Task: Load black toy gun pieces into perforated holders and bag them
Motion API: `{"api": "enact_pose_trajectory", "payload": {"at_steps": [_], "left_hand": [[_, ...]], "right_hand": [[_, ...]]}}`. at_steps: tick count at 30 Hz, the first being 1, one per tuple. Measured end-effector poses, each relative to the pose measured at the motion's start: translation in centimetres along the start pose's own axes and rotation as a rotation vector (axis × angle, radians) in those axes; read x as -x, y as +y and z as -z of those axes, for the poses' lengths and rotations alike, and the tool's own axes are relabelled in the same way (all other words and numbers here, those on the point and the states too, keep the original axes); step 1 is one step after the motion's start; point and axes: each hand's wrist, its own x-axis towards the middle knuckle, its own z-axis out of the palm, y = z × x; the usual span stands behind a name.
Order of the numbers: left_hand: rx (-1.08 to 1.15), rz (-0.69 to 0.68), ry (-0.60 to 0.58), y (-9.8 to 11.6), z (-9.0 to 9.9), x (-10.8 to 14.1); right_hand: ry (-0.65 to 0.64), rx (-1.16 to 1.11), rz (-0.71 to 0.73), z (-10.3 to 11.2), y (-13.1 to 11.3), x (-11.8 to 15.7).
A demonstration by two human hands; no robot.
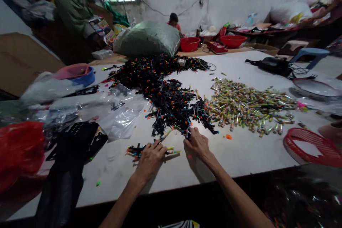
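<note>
My left hand (pixel 151 158) lies over a small pile of black toy pieces (pixel 135 150), its fingers closed round some of them. A slim clear-and-yellow tube (pixel 165 136) sticks out past its fingertips, and more yellow-green tubes (pixel 173 152) show beside the hand. My right hand (pixel 197 141) is at the near edge of a large heap of black toy guns (pixel 173 105) with orange, blue and green tips. Its fingers are pinched on a black toy gun, mostly hidden by the hand.
Right of the heap lies a spread of small yellow-green tubes (pixel 240 105). A red plastic basket (pixel 292 146) stands at the right edge. Clear plastic bags (pixel 123 117) and a red bag (pixel 21 153) lie left. Behind a big green sack (pixel 149 39) sits another person (pixel 174 21).
</note>
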Motion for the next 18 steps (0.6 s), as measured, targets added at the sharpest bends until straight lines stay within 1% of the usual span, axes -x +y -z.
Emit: {"api": "enact_pose_trajectory", "payload": {"at_steps": [3,5,6,7,8,10,12,14,16,18], "left_hand": [[-0.047,0.010,0.016,-2.8,0.5,1.3],[-0.109,0.018,0.065,-3.4,0.6,1.6],[-0.137,0.008,0.097,-3.0,0.5,1.3],[-0.151,-0.013,0.131,-2.1,0.4,0.8],[-0.143,-0.046,0.156,-0.7,0.2,-0.1],[-0.051,-0.145,0.170,2.8,-0.6,-2.6],[0.067,-0.254,0.136,6.5,-1.6,-5.5],[0.128,-0.332,0.090,9.2,-2.8,-8.1],[0.147,-0.360,0.059,10.4,-3.7,-10.0],[0.163,-0.342,0.044,10.4,-4.1,-10.8]], "right_hand": [[-0.013,0.002,-0.038,1.2,2.5,1.8],[-0.002,-0.051,-0.070,2.4,4.5,3.0],[0.003,-0.090,-0.084,2.9,5.4,3.6],[0.007,-0.133,-0.094,3.3,6.0,4.1],[0.013,-0.178,-0.096,3.7,6.3,4.6],[0.038,-0.253,-0.058,3.9,6.2,5.4],[0.096,-0.286,0.034,3.8,5.6,6.1],[0.152,-0.323,0.134,3.7,5.2,6.3],[0.169,-0.415,0.176,3.9,5.8,5.8],[0.179,-0.502,0.135,4.6,7.5,4.4]]}}
